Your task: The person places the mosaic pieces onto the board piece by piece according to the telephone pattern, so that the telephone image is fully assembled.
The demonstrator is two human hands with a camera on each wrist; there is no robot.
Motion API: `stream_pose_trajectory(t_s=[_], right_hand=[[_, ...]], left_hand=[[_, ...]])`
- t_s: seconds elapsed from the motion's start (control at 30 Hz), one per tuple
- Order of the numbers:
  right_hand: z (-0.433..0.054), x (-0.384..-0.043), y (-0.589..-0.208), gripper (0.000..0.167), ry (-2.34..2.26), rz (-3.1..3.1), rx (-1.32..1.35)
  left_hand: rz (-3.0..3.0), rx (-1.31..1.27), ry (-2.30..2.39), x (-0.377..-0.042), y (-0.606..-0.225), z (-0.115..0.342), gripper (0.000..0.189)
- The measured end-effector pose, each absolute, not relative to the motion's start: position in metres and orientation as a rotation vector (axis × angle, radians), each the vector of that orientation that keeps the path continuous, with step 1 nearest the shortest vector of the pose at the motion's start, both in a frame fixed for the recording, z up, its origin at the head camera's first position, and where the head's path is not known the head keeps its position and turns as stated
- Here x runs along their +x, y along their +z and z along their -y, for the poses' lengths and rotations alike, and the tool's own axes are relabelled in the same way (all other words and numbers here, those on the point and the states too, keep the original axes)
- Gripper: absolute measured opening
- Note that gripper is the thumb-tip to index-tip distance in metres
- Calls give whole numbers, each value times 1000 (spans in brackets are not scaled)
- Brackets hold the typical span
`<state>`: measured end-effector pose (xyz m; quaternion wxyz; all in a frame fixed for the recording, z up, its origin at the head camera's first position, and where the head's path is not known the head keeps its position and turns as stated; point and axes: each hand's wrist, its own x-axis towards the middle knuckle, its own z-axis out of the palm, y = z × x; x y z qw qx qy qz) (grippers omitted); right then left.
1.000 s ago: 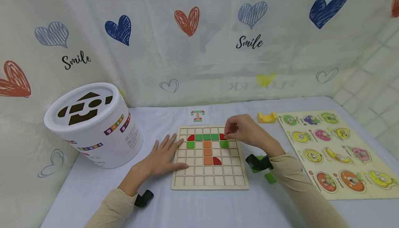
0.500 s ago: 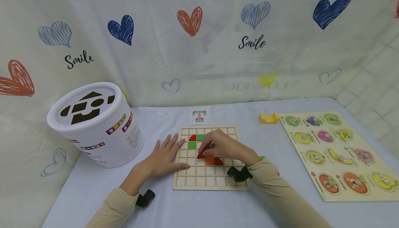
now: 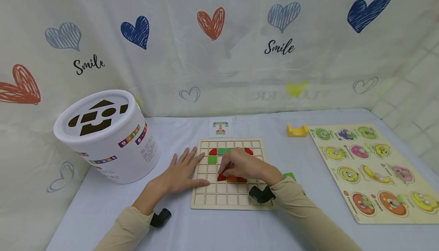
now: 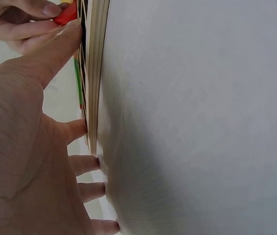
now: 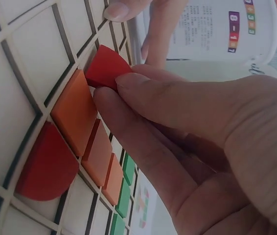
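My right hand [image 3: 245,165] pinches a red quarter-circle tile [image 5: 106,67] between thumb and fingertip. The tile sits tilted at a square of the wooden grid board [image 3: 233,207], just left of an orange square tile [image 5: 75,112]. On that orange tile's other side lies a second red quarter-circle tile [image 5: 48,164]. My left hand [image 3: 181,171] rests with spread fingers along the board's left edge, its thumb over the rim. Green square tiles [image 3: 212,159] and a red tile [image 3: 248,151] fill part of the upper rows; my right hand hides others.
A small pattern card [image 3: 220,127] lies behind the board. A white tub [image 3: 106,148] with a slotted lid stands left. To the right are a green tile [image 3: 290,175], a yellow arch-shaped block [image 3: 297,131] and a fruit puzzle board [image 3: 374,205].
My right hand has moved from the board's upper right corner down and left with a red tile, then slightly lower onto its square. The left hand has stayed in place.
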<state>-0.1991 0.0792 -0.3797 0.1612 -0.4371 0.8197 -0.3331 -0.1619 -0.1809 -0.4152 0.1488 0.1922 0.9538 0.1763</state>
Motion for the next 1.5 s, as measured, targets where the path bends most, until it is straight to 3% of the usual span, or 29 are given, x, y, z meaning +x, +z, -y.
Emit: stream_pose_trajectory(t_s=[0.97,1.5], right_hand=[[-67,-189,-379,11,-549,-2490,-1499],[-85,-181,-383,16,-618,-2505,-1498]], left_hand=[[-2757,554,511,-161,-417,182,102],[-2764,551,504,-162,-417,179,102]])
